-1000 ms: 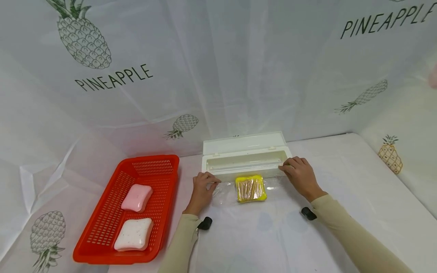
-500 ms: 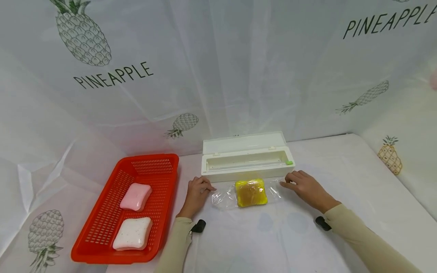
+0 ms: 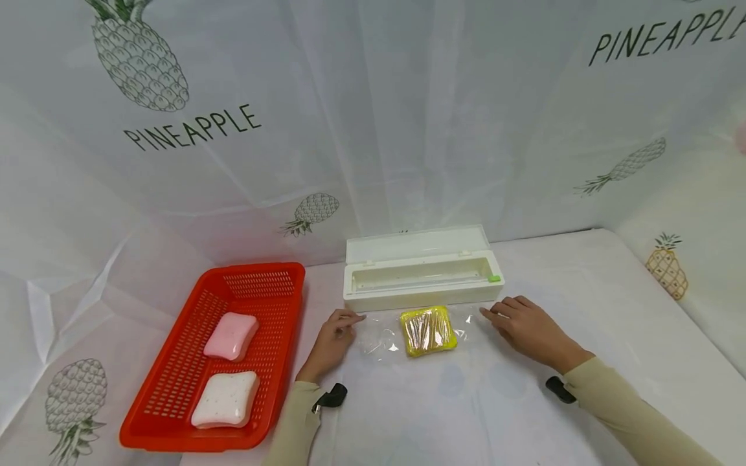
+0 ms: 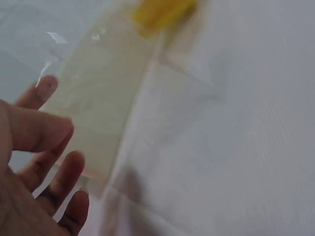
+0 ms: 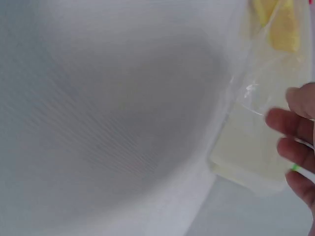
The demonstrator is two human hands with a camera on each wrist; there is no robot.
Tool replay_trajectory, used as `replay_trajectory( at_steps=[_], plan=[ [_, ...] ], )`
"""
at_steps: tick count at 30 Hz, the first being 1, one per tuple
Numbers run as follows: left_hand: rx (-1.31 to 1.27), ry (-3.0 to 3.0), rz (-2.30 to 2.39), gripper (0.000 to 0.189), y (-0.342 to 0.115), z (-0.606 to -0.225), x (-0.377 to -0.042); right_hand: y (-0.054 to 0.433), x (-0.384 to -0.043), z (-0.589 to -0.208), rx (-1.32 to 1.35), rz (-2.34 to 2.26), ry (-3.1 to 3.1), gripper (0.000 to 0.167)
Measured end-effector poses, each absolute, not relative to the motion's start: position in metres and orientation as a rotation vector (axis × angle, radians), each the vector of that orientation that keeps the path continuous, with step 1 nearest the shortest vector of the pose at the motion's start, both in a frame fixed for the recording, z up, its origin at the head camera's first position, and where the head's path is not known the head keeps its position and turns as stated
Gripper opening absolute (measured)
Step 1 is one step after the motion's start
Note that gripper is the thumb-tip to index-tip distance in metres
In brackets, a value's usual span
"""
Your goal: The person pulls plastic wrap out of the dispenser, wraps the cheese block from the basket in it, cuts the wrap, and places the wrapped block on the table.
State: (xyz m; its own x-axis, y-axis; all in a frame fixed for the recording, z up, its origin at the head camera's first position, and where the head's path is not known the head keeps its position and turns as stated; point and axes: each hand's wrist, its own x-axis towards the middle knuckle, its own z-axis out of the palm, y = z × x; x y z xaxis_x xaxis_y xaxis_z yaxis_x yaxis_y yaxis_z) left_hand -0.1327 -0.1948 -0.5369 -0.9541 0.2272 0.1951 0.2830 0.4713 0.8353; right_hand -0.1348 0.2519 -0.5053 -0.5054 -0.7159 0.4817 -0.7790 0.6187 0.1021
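A sheet of clear cling film [image 3: 381,340] stretches between the hands in the head view. Under its shiny creases lies a yellow rounded-square block [image 3: 429,331]. My left hand [image 3: 331,342] pinches the film's left end, with the other fingers loosely bent. At the opposite end, my right hand [image 3: 535,333] pinches the film between thumb and forefinger. Just behind stands a white cling film dispenser [image 3: 423,299], its lid [image 3: 418,242] raised against the backdrop. The left wrist view shows film [image 4: 93,37] over a fingertip; the right wrist view shows film [image 5: 251,91] beside the fingertips.
On the left stands a red perforated basket [image 3: 285,362] with a pink block [image 3: 231,336] and a white speckled block [image 3: 225,399] in it. A green slider [image 3: 494,278] sits on the dispenser's right end. A pineapple-print sheet hangs behind the table.
Both hands have drawn back from the dispenser and spread apart, taking the film with them. The yellow block lies slightly nearer. The green slider, earlier hidden by the right hand, now shows.
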Motion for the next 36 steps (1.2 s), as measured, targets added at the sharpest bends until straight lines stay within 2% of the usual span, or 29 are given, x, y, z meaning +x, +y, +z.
replay_trajectory(
  at_steps=[1, 4, 5, 9, 11, 15, 18, 22, 27, 29, 34, 36],
  plan=[
    [-0.429, -2.614, -1.554, 0.041, -0.194, -0.533, -0.131, 0.252, -0.134, -0.503, 1.155, 0.213, -2.340, 0.025],
    [-0.355, -2.528, -1.570, 0.045, -0.184, -0.512, -0.125, 0.244, -0.133, -0.497, 1.113, 0.304, -2.295, 0.061],
    [-0.354, -2.518, -1.548, 0.045, -0.177, -0.503, -0.123, 0.239, -0.132, -0.495, 1.105, 0.328, -2.292, 0.065],
    [-0.493, -2.644, -1.249, 0.039, -0.136, -0.477, -0.116, 0.208, -0.132, -0.491, 1.126, 0.398, -2.352, 0.058],
    [-0.605, -2.785, -0.994, 0.049, -0.113, -0.473, -0.111, 0.189, -0.133, -0.493, 1.138, 0.429, -2.414, 0.055],
    [-0.736, -2.963, -0.452, 0.079, -0.079, -0.488, -0.102, 0.159, -0.133, -0.505, 1.134, 0.434, -2.567, 0.070],
    [-0.746, -2.939, -0.234, 0.080, -0.071, -0.503, -0.097, 0.148, -0.128, -0.514, 1.118, 0.394, -2.643, 0.072],
    [-0.780, -2.855, -0.156, 0.068, -0.075, -0.514, -0.095, 0.146, -0.117, -0.519, 1.094, 0.337, -2.656, 0.070],
    [-0.860, -2.867, -0.202, 0.062, -0.080, -0.513, -0.094, 0.142, -0.100, -0.513, 1.036, 0.333, -2.728, 0.064],
    [-0.903, -2.881, -0.211, 0.062, -0.079, -0.510, -0.095, 0.142, -0.094, -0.506, 1.005, 0.361, -2.774, 0.056],
    [-1.035, -2.893, -0.236, 0.061, -0.076, -0.508, -0.097, 0.145, -0.083, -0.488, 0.998, 0.474, -2.838, 0.018],
    [-1.077, -2.882, -0.227, 0.066, -0.075, -0.509, -0.098, 0.150, -0.081, -0.486, 1.023, 0.537, -2.840, 0.012]
  ],
)
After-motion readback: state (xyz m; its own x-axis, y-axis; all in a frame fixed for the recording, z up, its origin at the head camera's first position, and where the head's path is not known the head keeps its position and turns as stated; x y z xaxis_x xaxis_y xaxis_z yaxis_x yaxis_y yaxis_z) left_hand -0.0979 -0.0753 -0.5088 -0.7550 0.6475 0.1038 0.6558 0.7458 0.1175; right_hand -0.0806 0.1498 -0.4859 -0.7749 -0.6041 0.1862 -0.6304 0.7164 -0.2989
